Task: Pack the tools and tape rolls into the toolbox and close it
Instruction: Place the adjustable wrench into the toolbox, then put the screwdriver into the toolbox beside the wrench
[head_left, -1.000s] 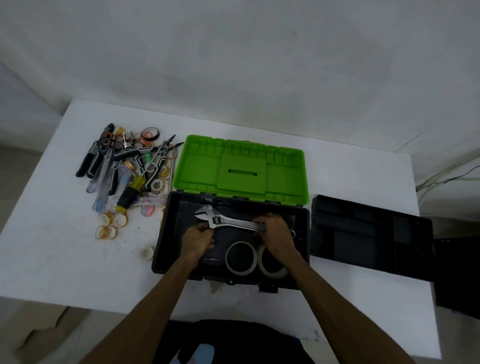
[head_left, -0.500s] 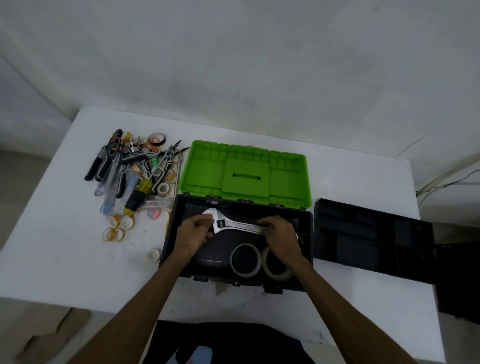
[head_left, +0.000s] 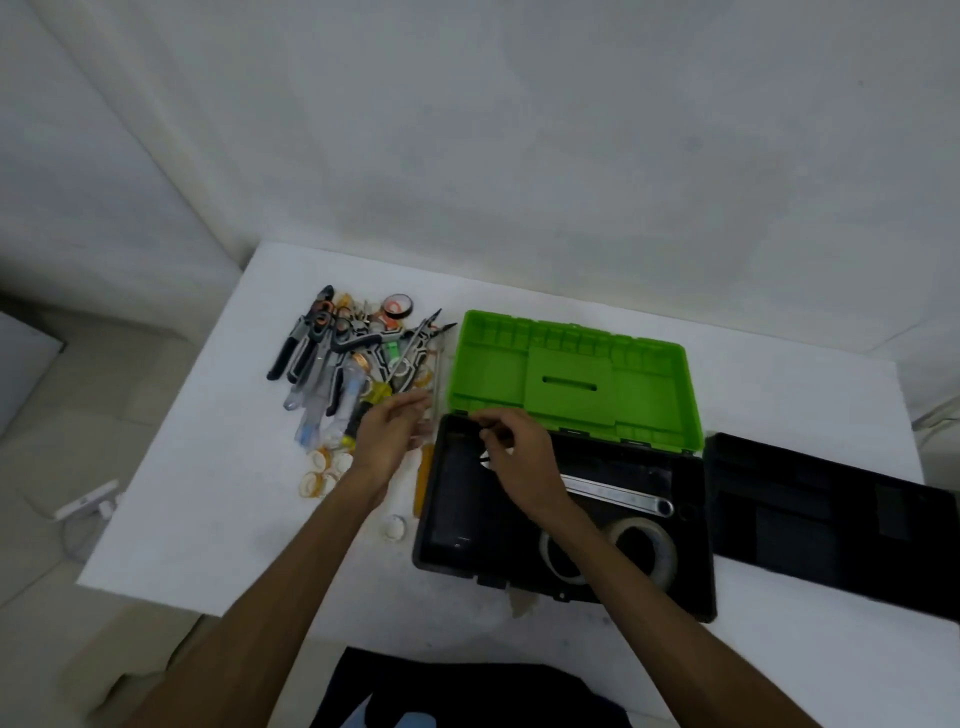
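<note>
At the bench's (head_left: 208, 519) far left corner lies the pile (head_left: 358, 358) of pliers, screwdrivers and small tape rolls, none of it packed yet and all within easy reach of the toolbox (head_left: 561, 582), which sits just right of it near the front edge. A few loose rolls (head_left: 322, 470) and a white one (head_left: 393, 528) lie between the pile and the front edge. The left hand (head_left: 387, 434) hovers over the pile's near side with fingers loosely extended and holding nothing, probably going for a screwdriver handle. The right hand (head_left: 511, 452) is over the box's far left corner, fingers curled; whether they pinch something small and dark there I cannot tell. The green lid (head_left: 571, 376) is thrown back flat toward the bench's far edge, so the box is fully open for loading. Inside, a wrench (head_left: 618, 493) lies slantwise across the floor, likely so its length fits, and two large tape rolls (head_left: 644, 551) lie flat at the front right, one partly under the right forearm. The box's left half looks bare. The black tray (head_left: 831, 514) sits out beside the box at the bench's right edge, presumably to go back in on top before closing.
</note>
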